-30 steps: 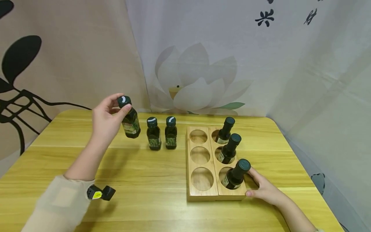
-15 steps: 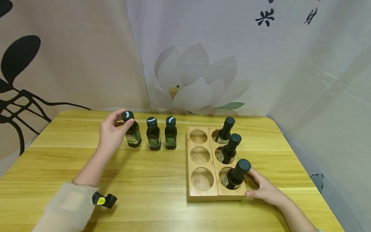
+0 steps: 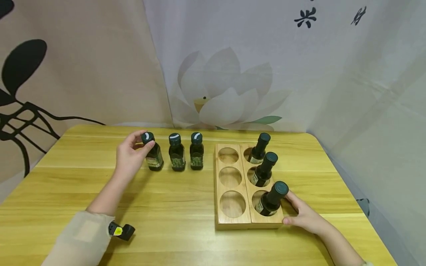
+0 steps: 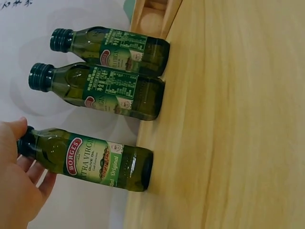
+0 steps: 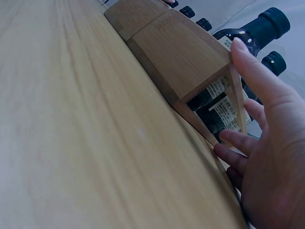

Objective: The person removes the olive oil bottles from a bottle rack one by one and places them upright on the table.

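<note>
My left hand (image 3: 129, 155) pinches the cap of a green olive oil bottle (image 3: 154, 158), thumb on one side, fingers on the other. Its Borges label (image 4: 90, 160) faces the left wrist camera. The bottle is upright, its base at the tabletop. Two matching olive oil bottles (image 3: 177, 154) (image 3: 196, 153) stand to its right. My right hand (image 3: 307, 218) touches the near right corner of a wooden bottle rack (image 3: 247, 218), thumb at the front corner and fingers loosely bent at the open side (image 5: 236, 90). Three dark long-necked bottles (image 3: 273, 199) (image 3: 264, 170) (image 3: 258, 149) occupy the rack's right-hand holes.
The rack's left-hand column has three round holes (image 3: 232, 204) with nothing in them. A yellow wooden table (image 3: 173, 221) carries everything. Behind it hangs a pale cloth (image 3: 233, 33) with a printed lotus. A small black camera (image 3: 121, 231) is strapped to my left wrist.
My left hand has lowered the olive oil bottle and moved it slightly right, into line beside the other two. The right hand and the rack have stayed put.
</note>
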A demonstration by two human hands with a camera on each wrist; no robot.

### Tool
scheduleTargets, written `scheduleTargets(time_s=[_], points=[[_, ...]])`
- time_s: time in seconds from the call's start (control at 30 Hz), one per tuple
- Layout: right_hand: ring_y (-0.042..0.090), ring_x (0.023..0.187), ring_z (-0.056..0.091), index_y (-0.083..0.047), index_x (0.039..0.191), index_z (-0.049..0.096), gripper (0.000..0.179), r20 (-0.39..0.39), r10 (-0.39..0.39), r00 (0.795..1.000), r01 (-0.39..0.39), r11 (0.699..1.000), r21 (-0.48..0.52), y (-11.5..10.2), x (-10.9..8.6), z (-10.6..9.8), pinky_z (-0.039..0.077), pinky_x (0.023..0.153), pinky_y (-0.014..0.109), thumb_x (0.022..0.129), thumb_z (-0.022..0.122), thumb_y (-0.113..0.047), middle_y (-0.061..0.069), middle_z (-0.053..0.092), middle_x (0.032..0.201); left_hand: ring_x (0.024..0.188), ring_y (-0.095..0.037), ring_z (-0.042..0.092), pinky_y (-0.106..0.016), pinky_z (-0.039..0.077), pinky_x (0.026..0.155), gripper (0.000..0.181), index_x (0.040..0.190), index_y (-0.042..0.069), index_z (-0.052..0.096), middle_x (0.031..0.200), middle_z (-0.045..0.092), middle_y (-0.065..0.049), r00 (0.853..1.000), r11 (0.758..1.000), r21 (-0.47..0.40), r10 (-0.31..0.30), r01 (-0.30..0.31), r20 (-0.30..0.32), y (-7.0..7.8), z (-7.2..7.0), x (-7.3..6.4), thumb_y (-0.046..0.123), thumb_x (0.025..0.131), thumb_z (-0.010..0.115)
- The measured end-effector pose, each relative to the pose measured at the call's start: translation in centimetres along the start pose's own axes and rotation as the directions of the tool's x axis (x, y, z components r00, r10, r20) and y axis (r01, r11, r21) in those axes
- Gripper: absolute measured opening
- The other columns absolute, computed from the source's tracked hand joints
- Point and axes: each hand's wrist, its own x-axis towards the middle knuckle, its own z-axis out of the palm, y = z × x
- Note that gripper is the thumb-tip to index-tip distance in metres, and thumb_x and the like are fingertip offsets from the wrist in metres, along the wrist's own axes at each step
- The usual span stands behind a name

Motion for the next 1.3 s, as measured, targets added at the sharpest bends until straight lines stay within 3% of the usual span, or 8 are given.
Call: scheduleTargets(time_s=[0.27,0.37,0.43,0.57,0.67,0.9,1.07,1.3], points=[[-0.007,0.131,0.022,-0.003,0.151,0.022,0.088,0.000,0.001,1.000,-0.001,1.000,-0.006,-0.1,0.0,0.0,0.018,0.101,0.009,0.085,0.073,-0.030,0.033,0.025,0.147,0.101,-0.017,0.057,-0.027,0.049,0.086,0.046,0.128,0.002,0.058,0.113,0.063,-0.014,1.000,0.999,0.030,-0.023,0.023,0.005,0.1,-0.2,0.0,0.020,0.088,0.071],[-0.006,0.132,0.021,-0.004,0.152,0.023,0.087,0.001,-0.001,1.000,0.001,1.000,-0.006,-0.2,-0.1,0.0,0.018,0.101,0.009,0.086,0.073,-0.032,0.032,0.025,0.147,0.109,-0.021,0.055,-0.032,0.045,0.093,0.051,0.131,0.004,0.057,0.121,0.062,-0.011,1.000,1.000,0.027,0.004,-0.003,-0.020,0.8,-0.4,0.2,0.023,0.087,0.073],[-0.006,0.132,0.022,-0.005,0.152,0.023,0.087,0.002,-0.004,1.000,0.004,1.000,-0.004,-0.2,-0.1,0.0,0.018,0.101,0.009,0.086,0.073,-0.032,0.032,0.025,0.147,0.112,-0.021,0.054,-0.033,0.042,0.097,0.051,0.130,0.005,0.057,0.122,0.062,-0.009,0.997,0.999,0.003,0.053,-0.053,-0.065,1.6,-0.5,0.4,0.020,0.085,0.075],[-0.006,0.132,0.022,-0.003,0.151,0.022,0.088,0.001,-0.013,1.000,0.013,1.000,0.000,-0.2,-0.1,0.0,0.018,0.101,0.009,0.086,0.073,-0.031,0.033,0.025,0.147,0.111,-0.018,0.054,-0.030,0.038,0.099,0.045,0.123,0.003,0.062,0.117,0.065,-0.008,0.973,0.983,-0.077,0.154,-0.169,-0.173,4.4,0.0,0.2,0.007,0.080,0.078],[-0.006,0.132,0.022,0.000,0.151,0.022,0.088,0.002,-0.021,1.000,0.021,1.000,0.002,-0.1,0.0,0.0,0.018,0.102,0.009,0.086,0.073,-0.030,0.034,0.024,0.147,0.109,-0.014,0.054,-0.029,0.037,0.098,0.042,0.120,0.002,0.064,0.115,0.066,-0.007,0.959,0.965,-0.129,0.200,-0.228,-0.200,7.0,0.9,-0.6,0.003,0.080,0.077],[-0.006,0.132,0.022,-0.002,0.152,0.021,0.088,0.009,-0.014,1.000,0.014,1.000,0.013,-0.1,0.1,0.1,0.018,0.102,0.010,0.086,0.073,-0.030,0.034,0.024,0.147,0.109,-0.019,0.056,-0.035,0.040,0.098,0.040,0.118,-0.002,0.063,0.113,0.067,-0.011,0.932,0.890,-0.275,0.341,-0.362,-0.125,10.7,4.0,-2.7,-0.003,0.080,0.075],[-0.007,0.132,0.023,0.003,0.150,0.020,0.090,0.007,-0.023,1.000,0.023,1.000,0.009,0.0,0.1,0.1,0.018,0.102,0.009,0.085,0.074,-0.030,0.035,0.025,0.146,0.109,-0.022,0.057,-0.037,0.041,0.097,0.042,0.119,-0.002,0.062,0.113,0.066,-0.010,0.909,0.837,-0.370,0.415,-0.402,-0.048,12.4,6.4,-4.2,-0.003,0.078,0.076],[-0.006,0.132,0.023,0.006,0.148,0.021,0.089,0.001,-0.035,0.999,0.035,0.999,0.009,0.1,0.1,0.0,0.018,0.102,0.009,0.084,0.075,-0.027,0.037,0.026,0.145,0.109,-0.018,0.057,-0.038,0.042,0.096,0.047,0.121,0.001,0.062,0.116,0.065,-0.004,0.885,0.817,-0.424,0.460,-0.390,0.071,14.4,9.7,-6.4,0.005,0.077,0.079]])
